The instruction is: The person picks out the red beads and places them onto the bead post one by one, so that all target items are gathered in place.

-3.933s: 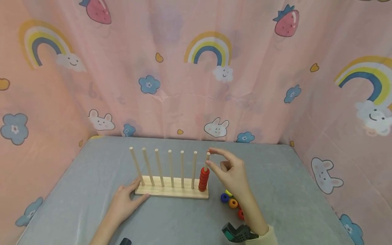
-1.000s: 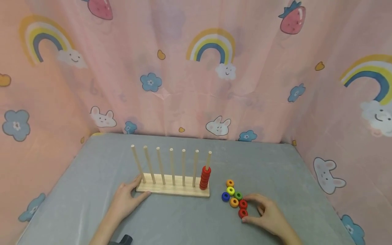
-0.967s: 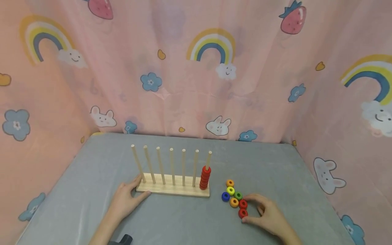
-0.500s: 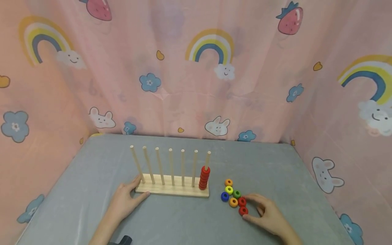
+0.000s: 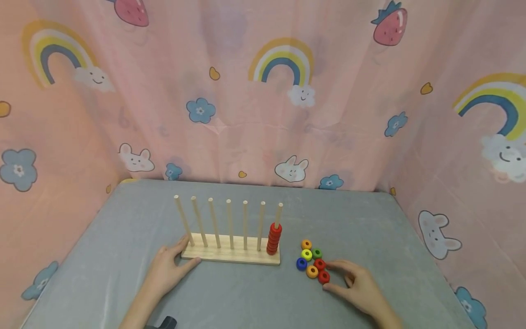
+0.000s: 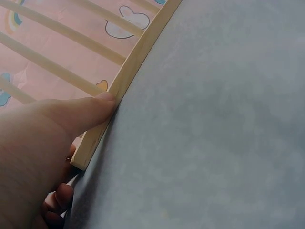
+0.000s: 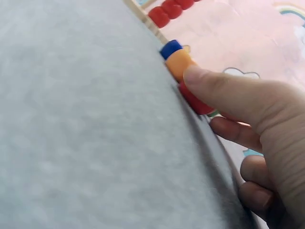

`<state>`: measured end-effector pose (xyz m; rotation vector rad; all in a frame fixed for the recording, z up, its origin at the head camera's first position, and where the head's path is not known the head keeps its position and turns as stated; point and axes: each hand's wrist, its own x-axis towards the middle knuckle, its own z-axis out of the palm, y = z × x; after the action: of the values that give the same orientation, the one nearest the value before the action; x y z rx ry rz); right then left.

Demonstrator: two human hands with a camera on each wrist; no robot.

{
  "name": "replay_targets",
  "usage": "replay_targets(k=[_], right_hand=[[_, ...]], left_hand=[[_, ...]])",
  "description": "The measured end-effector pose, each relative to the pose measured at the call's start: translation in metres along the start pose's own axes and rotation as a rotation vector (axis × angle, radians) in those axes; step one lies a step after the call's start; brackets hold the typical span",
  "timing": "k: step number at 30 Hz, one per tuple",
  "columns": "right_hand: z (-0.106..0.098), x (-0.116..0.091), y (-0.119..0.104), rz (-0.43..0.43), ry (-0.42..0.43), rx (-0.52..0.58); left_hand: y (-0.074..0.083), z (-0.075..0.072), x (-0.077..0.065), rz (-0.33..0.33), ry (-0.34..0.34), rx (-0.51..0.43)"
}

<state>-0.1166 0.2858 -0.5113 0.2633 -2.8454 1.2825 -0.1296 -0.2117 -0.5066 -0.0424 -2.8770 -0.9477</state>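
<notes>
In the head view, a wooden peg rack (image 5: 230, 255) carries a row of upright pegs. Red beads (image 5: 273, 240) are stacked on its rightmost peg; the other pegs are bare. My left hand (image 5: 166, 267) grips the rack's left end, thumb along the front edge and fingers behind. To the right of the rack my right hand (image 5: 357, 288) touches two loose red beads with thumb and index finger spread: a nearer red bead (image 5: 324, 277) at the thumb and a farther red bead (image 5: 319, 265) at the index finger. Both beads lie on the table.
Beside the red beads lie a blue bead (image 5: 302, 264), a yellow bead (image 5: 306, 255), a green bead (image 5: 316, 253), a front orange bead (image 5: 312, 272) and a back orange bead (image 5: 306, 244). A grey cloth covers the table (image 5: 246, 301). Pink patterned curtains (image 5: 230, 146) surround it.
My right hand came down from the rightmost peg to the loose beads. Over the last half second the two red beads and the green one shifted slightly left and away. The left hand stayed put.
</notes>
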Motion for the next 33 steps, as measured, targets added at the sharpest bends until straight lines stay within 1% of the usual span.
replay_targets(k=[1,3,7,10,12,17,19,23,29,33], right_hand=[[0.0014,0.0008,0.0001,-0.004,0.012,-0.008],[0.0044,0.0021,0.0012,-0.042,0.036,-0.029],[0.0085,0.0017,0.0047,-0.17,0.098,-0.026],[0.0086,0.0023,0.0052,-0.226,0.122,-0.022],[0.008,0.0023,0.0042,-0.212,0.121,-0.02],[0.0068,0.0007,0.0007,-0.121,0.095,-0.026],[0.0066,0.0,-0.0002,-0.099,0.093,-0.032],[0.0063,-0.0006,-0.0009,-0.094,0.099,-0.041],[0.0053,-0.0005,-0.0019,-0.093,0.101,-0.038],[0.0051,-0.0002,-0.0028,-0.051,0.09,-0.025]], left_hand=[[-0.0002,-0.0004,-0.0002,-0.007,-0.006,0.0],[-0.0007,-0.001,-0.0004,-0.02,-0.017,-0.001],[-0.0009,-0.0012,-0.0001,-0.022,-0.027,0.002],[-0.0011,-0.0011,0.0001,-0.017,-0.023,0.003],[-0.0012,-0.0009,0.0001,-0.013,-0.02,0.003],[-0.0016,0.0001,-0.0004,0.004,-0.003,0.006],[-0.0023,0.0011,-0.0006,0.017,0.01,0.004],[-0.0036,0.0028,-0.0005,0.041,0.034,-0.002],[-0.0032,0.0025,-0.0003,0.036,0.031,-0.004],[-0.0035,0.0021,-0.0006,0.04,0.031,-0.004]])
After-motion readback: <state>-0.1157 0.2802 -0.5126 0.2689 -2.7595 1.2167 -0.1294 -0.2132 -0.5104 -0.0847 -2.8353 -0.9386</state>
